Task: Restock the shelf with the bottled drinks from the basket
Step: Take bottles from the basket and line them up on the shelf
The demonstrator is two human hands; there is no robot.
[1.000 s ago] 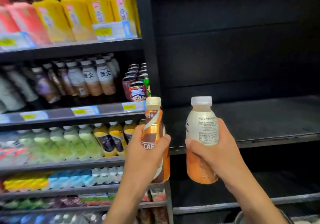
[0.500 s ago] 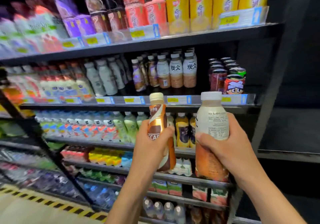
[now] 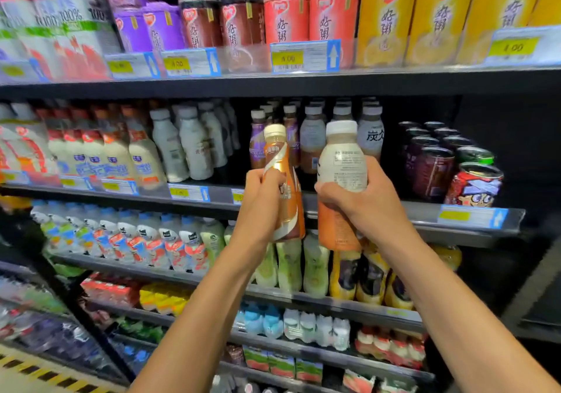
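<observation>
Because each bottle is gripped upright around its waist, caps and labels show clearly against the stock behind. The left hand wraps the slim orange-brown bottle; the right hand clasps the stouter pale bottle with the white cap. Both are held in front of the middle shelf, level with similar shelved bottles, probably so each can be matched to its row. Cans stand to the right. No basket is in view.

Left bottle just beside right bottle, both before middle shelf; cans at its right end; cartons on upper shelf.
</observation>
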